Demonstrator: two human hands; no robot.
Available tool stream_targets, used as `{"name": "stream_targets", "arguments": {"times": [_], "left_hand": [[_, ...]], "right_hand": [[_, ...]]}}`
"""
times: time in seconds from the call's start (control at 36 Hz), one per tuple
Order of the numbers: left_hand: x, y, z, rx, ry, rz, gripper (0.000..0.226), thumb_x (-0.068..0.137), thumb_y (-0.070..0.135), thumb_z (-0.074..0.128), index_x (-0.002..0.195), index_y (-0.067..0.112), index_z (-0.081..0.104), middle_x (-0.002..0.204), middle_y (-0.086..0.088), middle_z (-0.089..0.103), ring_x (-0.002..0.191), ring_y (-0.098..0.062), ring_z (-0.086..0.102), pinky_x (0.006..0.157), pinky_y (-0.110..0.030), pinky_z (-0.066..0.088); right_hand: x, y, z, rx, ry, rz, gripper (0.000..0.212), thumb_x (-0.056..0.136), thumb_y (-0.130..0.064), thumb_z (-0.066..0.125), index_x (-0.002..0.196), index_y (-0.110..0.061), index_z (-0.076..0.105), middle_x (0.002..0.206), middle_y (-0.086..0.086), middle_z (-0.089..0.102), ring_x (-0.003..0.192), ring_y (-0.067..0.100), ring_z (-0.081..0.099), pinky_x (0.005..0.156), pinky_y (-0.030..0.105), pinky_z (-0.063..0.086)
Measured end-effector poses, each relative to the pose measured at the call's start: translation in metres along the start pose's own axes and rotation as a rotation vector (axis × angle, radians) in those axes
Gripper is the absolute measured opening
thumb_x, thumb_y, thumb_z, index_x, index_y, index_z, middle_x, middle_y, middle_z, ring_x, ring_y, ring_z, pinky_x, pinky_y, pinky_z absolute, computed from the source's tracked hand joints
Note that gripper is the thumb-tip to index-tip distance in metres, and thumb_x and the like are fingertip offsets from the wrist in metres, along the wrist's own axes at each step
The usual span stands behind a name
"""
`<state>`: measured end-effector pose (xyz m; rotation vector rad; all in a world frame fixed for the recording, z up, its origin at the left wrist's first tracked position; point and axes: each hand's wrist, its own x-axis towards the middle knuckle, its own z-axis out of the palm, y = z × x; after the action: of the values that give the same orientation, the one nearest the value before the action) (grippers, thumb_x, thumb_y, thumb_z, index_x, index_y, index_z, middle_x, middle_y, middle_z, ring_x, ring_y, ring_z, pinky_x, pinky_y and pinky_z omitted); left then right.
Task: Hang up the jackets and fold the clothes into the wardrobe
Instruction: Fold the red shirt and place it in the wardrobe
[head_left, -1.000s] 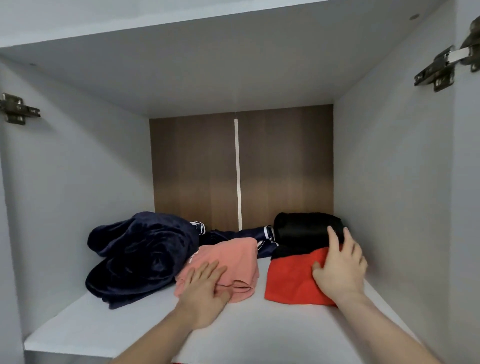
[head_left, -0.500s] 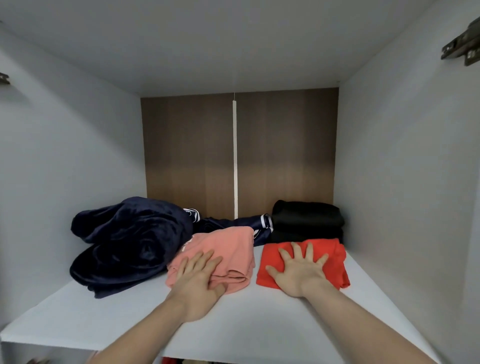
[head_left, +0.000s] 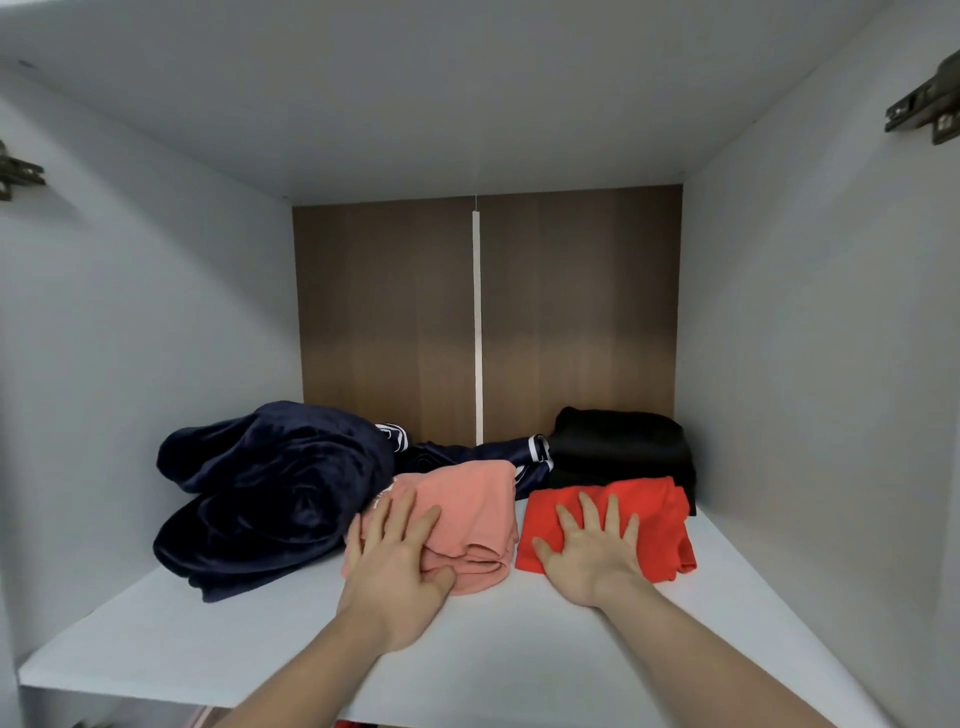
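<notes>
both hands lie flat and hold nothing, the left hand (head_left: 393, 564) on the pink fold (head_left: 470, 512), the right hand (head_left: 592, 548) on the red fold (head_left: 649, 512) (black stack (head_left: 621, 444) just behind), both near the shelf (head_left: 291, 644) front.

On the shelf (head_left: 519, 660), low in the frame, four folded garments sit: a bulky bundle (head_left: 270, 493) at left, a folded top (head_left: 467, 519) just right of it at centre, another folded piece (head_left: 654, 519) beside that at right, and a stack (head_left: 618, 447) behind it against the back panel (head_left: 389, 322). A striped garment (head_left: 519, 457) lies behind the centre top. The left hand (head_left: 395, 566) lies on the centre top, the right hand (head_left: 592, 551) on the piece at right
</notes>
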<state>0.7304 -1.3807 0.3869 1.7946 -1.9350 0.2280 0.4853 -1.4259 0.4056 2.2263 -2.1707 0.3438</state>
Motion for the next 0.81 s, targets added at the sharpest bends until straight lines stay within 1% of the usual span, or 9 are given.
{"name": "stream_targets", "arguments": {"times": [0.06,0.14,0.19,0.31,0.44,0.56,0.64,0.72,0.81], "left_hand": [[0.0,0.001,0.0,-0.021,-0.045,-0.052,0.09,0.073,0.069,0.026,0.159,0.042,0.016,0.169,0.01,-0.011,0.154,-0.02,-0.017,0.123,-0.046,-0.012],[0.001,0.003,-0.002,-0.05,-0.113,-0.078,0.079,0.087,0.062,0.042,0.159,0.043,0.015,0.169,0.012,-0.008,0.154,-0.021,-0.018,0.123,-0.05,-0.009],[0.001,0.003,-0.004,-0.068,-0.143,-0.075,0.076,0.091,0.057,0.045,0.159,0.044,0.015,0.169,0.014,-0.005,0.154,-0.02,-0.018,0.123,-0.05,-0.008],[0.001,0.004,-0.006,-0.084,-0.183,-0.065,0.075,0.092,0.055,0.047,0.158,0.044,0.015,0.168,0.016,-0.003,0.154,-0.019,-0.018,0.123,-0.047,-0.01],[0.001,0.009,-0.009,-0.023,-0.221,-0.075,0.073,0.095,0.054,0.04,0.16,0.042,0.01,0.169,0.013,-0.008,0.154,-0.02,-0.02,0.122,-0.05,-0.015],[-0.006,0.013,-0.012,0.077,-0.206,-0.099,0.07,0.099,0.05,0.029,0.161,0.037,0.001,0.168,0.005,-0.019,0.153,-0.025,-0.024,0.121,-0.052,-0.017],[-0.018,0.016,-0.014,0.09,-0.202,-0.14,0.068,0.101,0.052,0.022,0.161,0.035,-0.007,0.166,0.0,-0.024,0.152,-0.028,-0.027,0.121,-0.053,-0.017],[-0.035,0.015,-0.021,0.035,-0.271,-0.194,0.073,0.101,0.054,0.023,0.159,0.034,-0.015,0.164,0.0,-0.029,0.149,-0.029,-0.032,0.122,-0.053,-0.015],[-0.053,0.015,-0.029,0.024,-0.334,-0.19,0.078,0.1,0.055,0.027,0.158,0.032,-0.021,0.162,0.0,-0.034,0.148,-0.028,-0.035,0.123,-0.054,-0.012]], "right_hand": [[-0.008,-0.006,0.004,0.009,-0.031,-0.023,0.074,0.099,-0.065,0.021,0.162,-0.028,0.007,0.169,0.003,-0.01,0.151,0.039,-0.023,0.12,0.057,-0.016],[-0.019,-0.011,0.01,0.034,-0.081,-0.074,0.079,0.096,-0.068,0.021,0.162,-0.027,0.005,0.169,0.0,-0.007,0.15,0.038,-0.026,0.117,0.057,-0.021],[-0.024,-0.011,0.012,0.048,-0.082,-0.099,0.08,0.095,-0.069,0.022,0.162,-0.027,0.006,0.17,-0.001,-0.003,0.15,0.037,-0.026,0.117,0.057,-0.022],[-0.027,-0.012,0.01,0.058,-0.058,-0.099,0.078,0.096,-0.068,0.022,0.162,-0.028,0.008,0.17,-0.001,0.0,0.151,0.036,-0.024,0.117,0.057,-0.022],[-0.032,-0.015,0.007,0.062,-0.037,-0.079,0.077,0.096,-0.067,0.022,0.161,-0.028,0.012,0.169,-0.001,0.005,0.152,0.036,-0.019,0.119,0.057,-0.019],[-0.039,-0.015,0.004,0.075,-0.016,-0.082,0.073,0.098,-0.064,0.024,0.161,-0.028,0.016,0.169,-0.001,0.009,0.154,0.034,-0.015,0.121,0.055,-0.016],[-0.044,-0.015,0.002,0.072,-0.02,-0.08,0.07,0.1,-0.06,0.023,0.161,-0.028,0.016,0.169,0.0,0.008,0.154,0.034,-0.013,0.122,0.054,-0.014],[-0.054,-0.017,0.001,0.059,-0.039,-0.077,0.067,0.101,-0.057,0.021,0.161,-0.028,0.015,0.169,0.001,0.005,0.154,0.034,-0.012,0.122,0.054,-0.011],[-0.067,-0.018,0.001,0.06,-0.07,-0.078,0.067,0.101,-0.056,0.021,0.162,-0.028,0.012,0.17,0.001,-0.001,0.154,0.032,-0.012,0.123,0.052,-0.011]]}}
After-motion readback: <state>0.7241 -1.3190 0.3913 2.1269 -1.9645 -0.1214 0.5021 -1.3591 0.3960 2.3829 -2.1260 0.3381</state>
